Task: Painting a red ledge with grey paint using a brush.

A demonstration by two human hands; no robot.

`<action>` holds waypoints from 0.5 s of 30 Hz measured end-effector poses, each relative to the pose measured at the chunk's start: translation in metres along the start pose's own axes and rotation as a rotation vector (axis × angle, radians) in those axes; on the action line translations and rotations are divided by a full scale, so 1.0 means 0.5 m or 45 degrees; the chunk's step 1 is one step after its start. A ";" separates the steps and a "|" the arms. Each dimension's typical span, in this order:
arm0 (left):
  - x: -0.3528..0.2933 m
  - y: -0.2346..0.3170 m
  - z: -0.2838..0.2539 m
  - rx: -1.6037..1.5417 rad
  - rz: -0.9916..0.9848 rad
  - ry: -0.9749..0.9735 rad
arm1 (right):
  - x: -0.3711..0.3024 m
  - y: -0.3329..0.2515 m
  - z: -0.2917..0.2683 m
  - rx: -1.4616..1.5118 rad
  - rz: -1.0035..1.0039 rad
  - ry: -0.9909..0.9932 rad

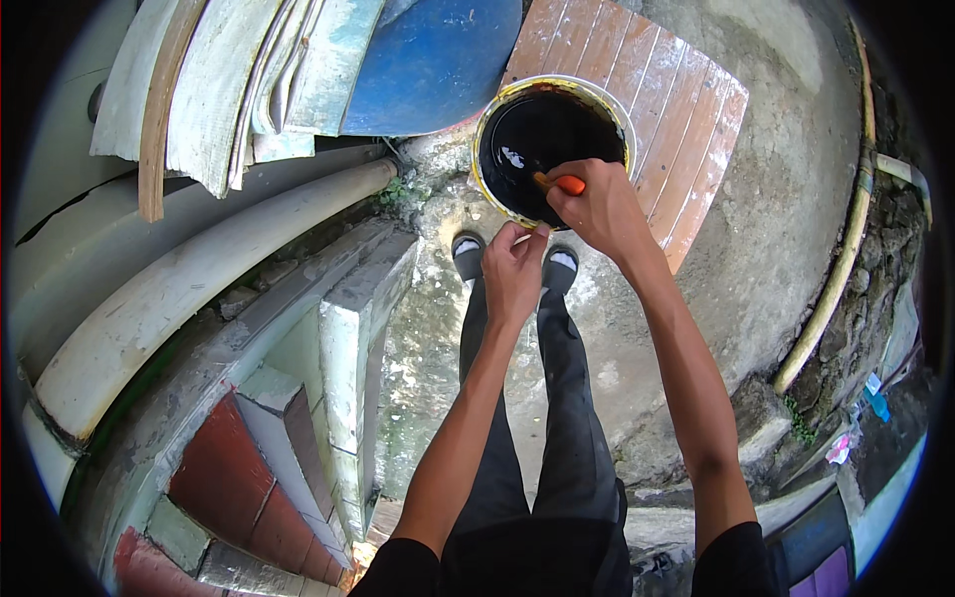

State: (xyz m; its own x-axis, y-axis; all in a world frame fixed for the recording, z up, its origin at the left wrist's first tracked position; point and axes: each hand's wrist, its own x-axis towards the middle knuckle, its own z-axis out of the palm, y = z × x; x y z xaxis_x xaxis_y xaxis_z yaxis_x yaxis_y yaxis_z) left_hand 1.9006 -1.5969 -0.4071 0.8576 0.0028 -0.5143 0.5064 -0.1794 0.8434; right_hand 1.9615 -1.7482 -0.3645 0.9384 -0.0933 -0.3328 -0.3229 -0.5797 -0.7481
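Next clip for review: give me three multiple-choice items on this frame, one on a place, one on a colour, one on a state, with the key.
1. Where does the bucket stand?
A. On a slatted reddish board
B. On the brick steps
C. On the blue sheet

2. What colour is the handle held by the right hand?
A. Green
B. Orange
C. White

3. What is the left hand doing?
A. Hanging free at the side
B. Gripping the bucket's near rim
C. Holding a pipe

Key: 1 A, the slatted board lies under the bucket. 2 B, an orange handle pokes from the fist over the dark liquid. 3 B, its fingertips meet the yellow rim.
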 end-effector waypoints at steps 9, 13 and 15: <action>-0.027 -0.037 -0.008 0.016 -0.014 -0.008 | -0.006 0.004 0.041 -0.068 -0.077 -0.052; -0.041 -0.030 -0.011 0.020 -0.043 -0.015 | -0.014 0.002 0.056 -0.071 -0.063 -0.029; -0.045 -0.031 -0.017 0.029 -0.030 -0.016 | -0.018 -0.005 0.062 -0.087 -0.063 -0.026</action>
State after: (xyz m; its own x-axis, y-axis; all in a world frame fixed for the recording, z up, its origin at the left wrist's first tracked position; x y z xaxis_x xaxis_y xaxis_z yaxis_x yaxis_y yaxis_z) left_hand 1.8739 -1.5860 -0.4073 0.8441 -0.0050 -0.5361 0.5242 -0.2017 0.8273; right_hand 1.9503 -1.7207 -0.3776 0.9501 -0.0469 -0.3083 -0.2661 -0.6372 -0.7233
